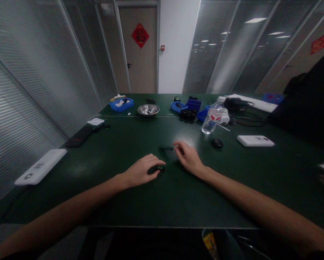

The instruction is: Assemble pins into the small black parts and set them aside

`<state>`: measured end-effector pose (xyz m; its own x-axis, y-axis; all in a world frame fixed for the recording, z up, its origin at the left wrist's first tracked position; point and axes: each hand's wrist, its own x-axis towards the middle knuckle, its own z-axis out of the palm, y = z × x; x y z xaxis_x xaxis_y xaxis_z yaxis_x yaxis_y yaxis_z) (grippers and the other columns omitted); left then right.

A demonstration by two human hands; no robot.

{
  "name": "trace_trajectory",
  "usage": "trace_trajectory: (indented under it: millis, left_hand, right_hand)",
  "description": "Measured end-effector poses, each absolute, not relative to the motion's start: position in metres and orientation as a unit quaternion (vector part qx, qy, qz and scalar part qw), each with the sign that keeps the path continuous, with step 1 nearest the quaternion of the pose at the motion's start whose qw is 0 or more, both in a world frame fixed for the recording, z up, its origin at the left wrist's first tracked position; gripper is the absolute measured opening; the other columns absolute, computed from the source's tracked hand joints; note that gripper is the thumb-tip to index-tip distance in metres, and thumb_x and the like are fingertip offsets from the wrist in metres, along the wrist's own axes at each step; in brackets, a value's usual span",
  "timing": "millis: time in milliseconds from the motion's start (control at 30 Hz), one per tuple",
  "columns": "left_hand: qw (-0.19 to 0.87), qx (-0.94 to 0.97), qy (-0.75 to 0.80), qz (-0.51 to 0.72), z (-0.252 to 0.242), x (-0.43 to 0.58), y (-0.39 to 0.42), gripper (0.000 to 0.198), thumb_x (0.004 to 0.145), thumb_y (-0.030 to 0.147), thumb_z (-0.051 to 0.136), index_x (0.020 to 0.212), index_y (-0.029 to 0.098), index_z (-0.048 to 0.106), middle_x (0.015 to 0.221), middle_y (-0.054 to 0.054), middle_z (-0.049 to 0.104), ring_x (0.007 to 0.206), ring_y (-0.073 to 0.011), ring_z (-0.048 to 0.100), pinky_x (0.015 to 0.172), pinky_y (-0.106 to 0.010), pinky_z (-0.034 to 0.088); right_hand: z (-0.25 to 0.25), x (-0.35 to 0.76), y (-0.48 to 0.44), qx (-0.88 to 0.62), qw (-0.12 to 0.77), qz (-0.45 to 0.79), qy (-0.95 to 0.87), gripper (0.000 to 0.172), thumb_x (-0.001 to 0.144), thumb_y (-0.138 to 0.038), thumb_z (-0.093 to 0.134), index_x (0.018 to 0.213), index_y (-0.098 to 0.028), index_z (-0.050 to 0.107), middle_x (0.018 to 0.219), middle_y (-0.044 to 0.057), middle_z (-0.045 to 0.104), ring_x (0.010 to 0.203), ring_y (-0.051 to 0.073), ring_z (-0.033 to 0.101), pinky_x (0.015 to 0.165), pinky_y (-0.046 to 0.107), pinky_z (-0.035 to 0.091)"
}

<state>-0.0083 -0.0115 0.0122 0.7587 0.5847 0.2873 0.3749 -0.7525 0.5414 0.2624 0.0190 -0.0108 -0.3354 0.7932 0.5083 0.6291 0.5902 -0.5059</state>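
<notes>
Head view: the left hand (141, 171) was recorded resting on the dark green worktop (178, 195), midway along it and nearer the near edge than the far one. Its fingers were curled closed over a small dark part (159, 168), of which only a black end with a green spot was exposed. The right hand (188, 158) was noted just beside it, toward the right edge, with thumb and forefinger pinched shut on the pale end of a slim dark tool (166, 147). The tool was seen lying flat on the worktop, pointing toward the left edge, just beyond the small dark part and apart from it. A water bottle (213, 119) and a black oval item (217, 143) were observed farther back to the right, and a white flat device (255, 141) nearer the right edge. A metal bowl (148, 109) and a blue tray (121, 104) were found toward the far edge, and a white slab (41, 166) at the left edge.
</notes>
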Motion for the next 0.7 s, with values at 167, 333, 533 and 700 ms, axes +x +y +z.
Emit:
trace_trajectory:
  millis: [167, 333, 533, 700]
  left_hand:
    - [0.227, 0.913, 0.258, 0.222, 0.01, -0.009, -0.011, 0.038, 0.096, 0.018, 0.058, 0.134, 0.023, 0.06, 0.118, -0.009, 0.065, 0.11, -0.0231, 0.058, 0.096, -0.04, 0.049]
    - [0.228, 0.914, 0.261, 0.213, 0.01, -0.009, -0.01, 0.039, 0.096, 0.018, 0.059, 0.135, 0.023, 0.059, 0.119, -0.008, 0.065, 0.11, -0.0226, 0.058, 0.096, -0.039, 0.048]
    - [0.224, 0.916, 0.266, 0.2, 0.013, -0.009, -0.012, 0.04, 0.097, 0.019, 0.059, 0.137, 0.023, 0.059, 0.119, -0.008, 0.065, 0.111, -0.0223, 0.058, 0.097, -0.039, 0.048]
    - [0.223, 0.916, 0.267, 0.201, 0.014, -0.008, -0.013, 0.04, 0.097, 0.018, 0.058, 0.136, 0.024, 0.059, 0.12, -0.008, 0.065, 0.111, -0.0225, 0.058, 0.098, -0.04, 0.048]
  right_hand:
    - [-0.002, 0.261, 0.011, -0.434, 0.497, 0.084, -0.746, 0.016, 0.1, -0.026, 0.052, 0.113, -0.021, 0.059, 0.082, 0.001, 0.059, 0.067, 0.015, 0.054, 0.064, 0.029, 0.044]
    - [0.001, 0.259, 0.008, -0.409, 0.538, 0.041, -0.736, 0.014, 0.098, -0.022, 0.053, 0.111, -0.022, 0.058, 0.082, 0.0, 0.055, 0.068, 0.015, 0.051, 0.066, 0.031, 0.045]
    - [0.0, 0.261, 0.007, -0.366, 0.568, 0.019, -0.737, 0.015, 0.097, -0.022, 0.058, 0.112, -0.024, 0.056, 0.083, 0.001, 0.059, 0.071, 0.017, 0.056, 0.068, 0.034, 0.049]
    - [-0.002, 0.261, 0.005, -0.374, 0.552, 0.053, -0.743, 0.011, 0.099, -0.027, 0.056, 0.11, -0.025, 0.057, 0.094, 0.007, 0.069, 0.083, 0.023, 0.064, 0.078, 0.042, 0.054]
